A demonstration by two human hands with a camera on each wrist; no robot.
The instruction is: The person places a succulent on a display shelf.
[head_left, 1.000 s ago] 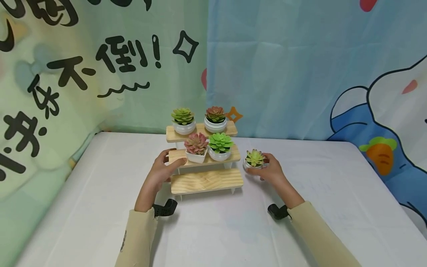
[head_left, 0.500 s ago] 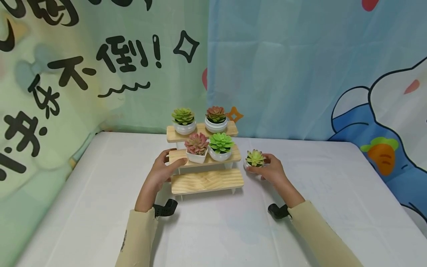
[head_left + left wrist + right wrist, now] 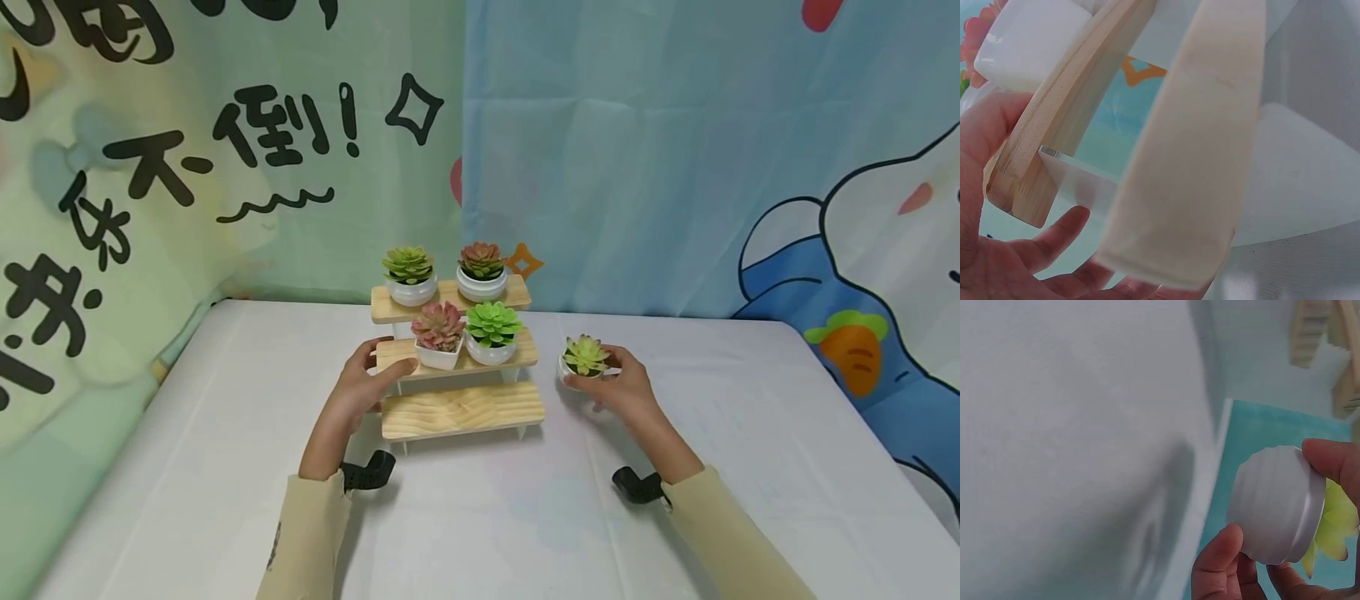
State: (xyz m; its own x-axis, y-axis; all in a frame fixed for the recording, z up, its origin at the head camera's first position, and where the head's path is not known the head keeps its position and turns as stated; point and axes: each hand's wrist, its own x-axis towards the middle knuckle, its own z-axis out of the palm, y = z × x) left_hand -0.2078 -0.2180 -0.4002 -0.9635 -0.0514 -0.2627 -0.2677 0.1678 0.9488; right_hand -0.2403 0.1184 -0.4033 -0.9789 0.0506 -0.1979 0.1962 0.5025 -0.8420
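Note:
My right hand holds a potted succulent, yellow-green in a small ribbed white pot, just right of the stand. Thumb and fingers pinch the pot from its sides, and it is off the cloth, its shadow below. At the left end of a three-tier wooden stand, my left hand grips the middle board, thumb on top and fingers below. That board bears a pink succulent in a square white pot and a bright green succulent in a round one.
On the top board stand a green succulent and a reddish succulent, both in white pots. The lowest board bears nothing. A white cloth covers the table; a printed curtain hangs along its back edge.
My right hand has shifted slightly to the right with the potted succulent, farther from the stand. The left hand keeps its hold on the stand.

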